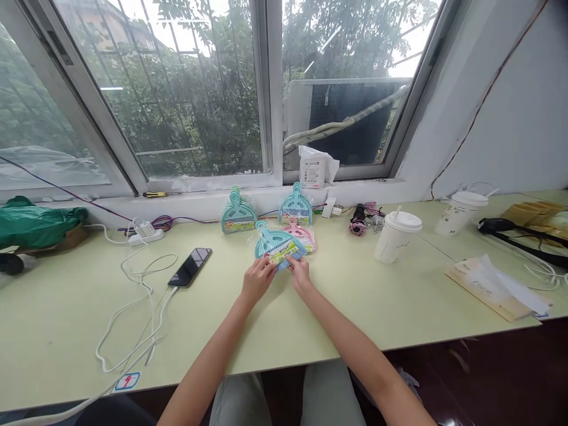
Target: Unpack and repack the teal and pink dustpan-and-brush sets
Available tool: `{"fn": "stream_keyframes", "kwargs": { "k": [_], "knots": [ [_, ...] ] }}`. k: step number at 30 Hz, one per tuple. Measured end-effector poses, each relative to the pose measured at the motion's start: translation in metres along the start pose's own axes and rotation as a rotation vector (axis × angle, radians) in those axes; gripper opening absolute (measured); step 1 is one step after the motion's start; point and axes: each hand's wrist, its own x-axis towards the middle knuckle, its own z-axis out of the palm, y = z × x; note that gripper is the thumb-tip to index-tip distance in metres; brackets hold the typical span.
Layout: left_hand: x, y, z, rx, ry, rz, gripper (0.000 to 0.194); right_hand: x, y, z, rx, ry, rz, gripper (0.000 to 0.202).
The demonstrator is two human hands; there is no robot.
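Observation:
A blue dustpan-and-brush set point(274, 241) in clear wrapping is held tilted above the table between both hands. My left hand point(258, 279) pinches its lower left edge, and my right hand point(299, 273) grips the lower right near the bristles. Just behind it a pink set point(307, 238) lies partly covered. Farther back, a stack of teal sets point(238, 214) stands at the left, and another teal set point(296, 208) is at the right by the windowsill.
On the table point(337, 313) lie a phone point(190, 267) with white cables, a power strip point(146, 236), a cup point(396, 236), a second cup point(461, 213), a tissue pack point(492, 287) and a bundle of cords point(358, 222). A white package point(313, 168) rests on the sill.

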Motion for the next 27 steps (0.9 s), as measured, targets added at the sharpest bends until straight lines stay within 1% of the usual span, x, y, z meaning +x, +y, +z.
{"fn": "stream_keyframes", "kwargs": {
  "k": [1,2,3,4,5,6,7,8,9,11,12,14,16,19,21,22,23,26,27],
  "knots": [
    [0.000,0.000,-0.002,-0.026,0.059,-0.035,0.020,0.000,0.000,0.000,0.007,-0.002,0.000,0.030],
    [0.001,0.000,-0.003,-0.063,0.158,-0.101,0.020,0.000,-0.001,0.001,0.011,-0.010,0.000,0.030],
    [0.003,-0.001,-0.005,-0.115,0.280,-0.194,0.030,-0.001,-0.001,0.001,0.013,-0.023,0.000,0.031],
    [0.005,-0.002,-0.006,-0.189,0.400,-0.303,0.046,-0.001,-0.001,0.002,0.014,-0.037,0.000,0.032],
    [0.006,-0.005,-0.007,-0.289,0.487,-0.418,0.061,-0.002,-0.001,0.002,0.016,-0.053,-0.002,0.033],
    [0.008,-0.008,-0.006,-0.412,0.522,-0.528,0.073,-0.002,-0.001,0.003,0.019,-0.069,-0.002,0.034],
    [0.009,-0.012,-0.005,-0.546,0.500,-0.623,0.079,-0.003,-0.001,0.004,0.022,-0.083,-0.001,0.034],
    [0.010,-0.015,-0.003,-0.679,0.426,-0.700,0.079,-0.003,0.000,0.004,0.026,-0.097,0.000,0.034],
    [0.010,-0.018,0.001,-0.800,0.322,-0.756,0.076,-0.003,0.001,0.005,0.028,-0.107,0.000,0.033],
    [0.010,-0.019,0.008,-0.991,0.124,-0.824,0.069,-0.003,0.002,0.005,0.029,-0.113,-0.004,0.032],
    [0.009,-0.018,0.010,-1.070,0.048,-0.841,0.066,-0.002,0.002,0.005,0.028,-0.109,-0.012,0.031],
    [0.009,-0.014,0.012,-1.211,-0.048,-0.853,0.060,-0.002,0.001,0.005,0.033,-0.091,-0.034,0.032],
    [0.011,-0.009,0.010,-1.315,-0.063,-0.844,0.056,-0.002,-0.001,0.004,0.041,-0.077,-0.048,0.033],
    [0.013,-0.005,0.004,-1.377,0.016,-0.853,0.057,-0.003,-0.001,0.005,0.050,-0.071,-0.042,0.035],
    [0.011,-0.003,0.003,-1.383,0.036,-0.888,0.058,-0.004,-0.001,0.006,0.065,-0.071,-0.035,0.035],
    [0.009,-0.002,0.004,-1.389,0.020,-0.901,0.058,-0.004,-0.001,0.006,0.077,-0.072,-0.037,0.035],
    [0.007,0.000,0.005,-1.401,-0.022,-0.907,0.057,-0.004,-0.001,0.006,0.092,-0.070,-0.043,0.034],
    [0.004,0.006,0.008,-1.433,-0.196,-0.885,0.058,0.002,-0.005,0.003,0.112,-0.077,-0.055,0.031],
    [0.004,0.008,0.009,-1.433,-0.209,-0.863,0.060,0.004,-0.007,0.002,0.105,-0.092,-0.052,0.030]
  ]
}}
